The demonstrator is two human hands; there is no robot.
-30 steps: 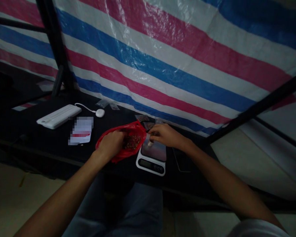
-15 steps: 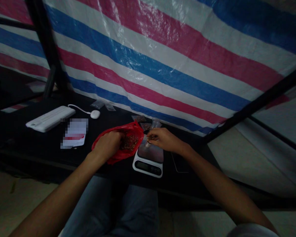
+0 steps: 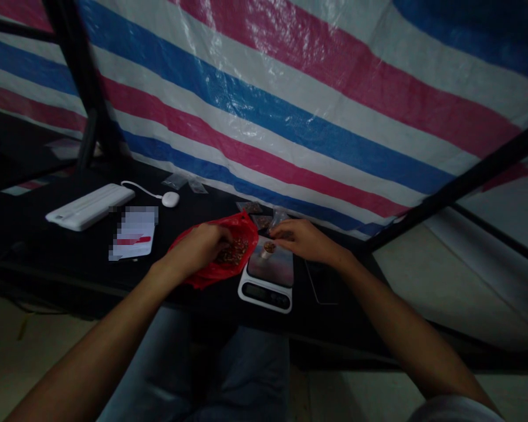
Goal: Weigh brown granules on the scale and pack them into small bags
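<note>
My left hand (image 3: 203, 244) reaches over the mouth of a red bag (image 3: 242, 221), its fingers curled in among small brown dried bits (image 3: 235, 252). Whether anything is pinched there is hidden. On the metal plate of a white digital scale (image 3: 264, 297) stands a small cup (image 3: 267, 252), upright and filled with brown bits. Just behind and to the right of that cup is my right hand (image 3: 301, 237). Its fingers are stretched out and slightly apart, with nothing visible in them.
Small clear packets (image 3: 263, 221) of brown bits lie behind the scale, and other clear packets (image 3: 182, 183) farther left. A white power bank (image 3: 90, 206) with a corded round white piece (image 3: 170, 199) and a phone (image 3: 134, 237) sit at left. A dark flat slab (image 3: 321, 281) lies right of the scale.
My right hand has drawn back up and right from the cup, which now stands uncovered on the scale. My left hand has shifted slightly right within the red bag.
</note>
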